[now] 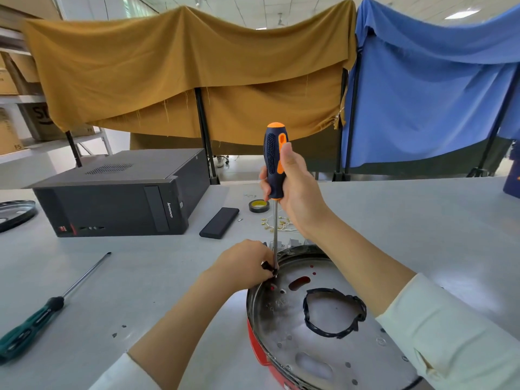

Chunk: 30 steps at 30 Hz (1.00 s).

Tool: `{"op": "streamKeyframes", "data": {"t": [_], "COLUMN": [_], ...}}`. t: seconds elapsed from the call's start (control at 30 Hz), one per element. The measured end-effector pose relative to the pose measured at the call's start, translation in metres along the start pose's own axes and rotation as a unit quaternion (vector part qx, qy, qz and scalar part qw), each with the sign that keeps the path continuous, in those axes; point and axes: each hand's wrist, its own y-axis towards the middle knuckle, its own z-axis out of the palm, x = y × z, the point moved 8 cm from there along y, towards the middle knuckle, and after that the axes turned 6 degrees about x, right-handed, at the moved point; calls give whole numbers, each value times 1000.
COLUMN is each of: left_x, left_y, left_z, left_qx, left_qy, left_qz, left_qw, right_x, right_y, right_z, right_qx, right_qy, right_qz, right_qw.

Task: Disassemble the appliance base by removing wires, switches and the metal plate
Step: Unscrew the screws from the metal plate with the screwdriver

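Two hands at work over one appliance base (pixel 284 358), round, red-walled, sitting at the near edge of the grey worktop (pixel 408 220). Right hand (pixel 295 192) wrapped tight round the ribbed navy-and-orange handle of one screwdriver (pixel 274 164), held upright, thin steel shaft running straight down to the far-left rim of the base. Left hand (pixel 247 263) curled right beside the tip, pinching a small black part (pixel 266 266) there; exactly what kind of part, impossible to tell. Topping the base, one shiny round metal plate (pixel 309 350), dotted with small holes and a few oval slots, with one ragged loop of black tape (pixel 333 313) lying on it. Behind the base, a loose scatter of white wires (pixel 277 225) with brass terminals. Further left: one flat black slab (pixel 219 223), one roll of black tape (pixel 259 206), one black computer tower (pixel 118 198) lying on its side. One second screwdriver (pixel 42 313), green and black handle, lying well apart at the left.
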Motion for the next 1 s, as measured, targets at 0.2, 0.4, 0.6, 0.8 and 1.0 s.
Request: {"op": "streamKeyframes", "data": {"t": [0.2, 0.4, 0.6, 0.8, 1.0], "left_x": [-1, -3, -5, -6, -8], "left_y": [3, 3, 2, 1, 2], "left_z": [1, 1, -2, -1, -1], "left_qx": [3, 1, -21, -37, -44], "left_qy": [27, 31, 48, 78, 100], "left_qz": [8, 21, 35, 33, 24], "left_qw": [1000, 999, 998, 996, 994], "right_x": [-1, -4, -4, -9, -10], "right_y": [-2, -3, -5, -4, -3], "right_z": [-1, 3, -4, -9, -13], "right_qx": [2, 15, -10, -23, -40], "right_qy": [-43, 28, -30, -21, 26], "right_qz": [-10, 11, -13, -10, -2], "right_qw": [999, 999, 999, 999, 999]}}
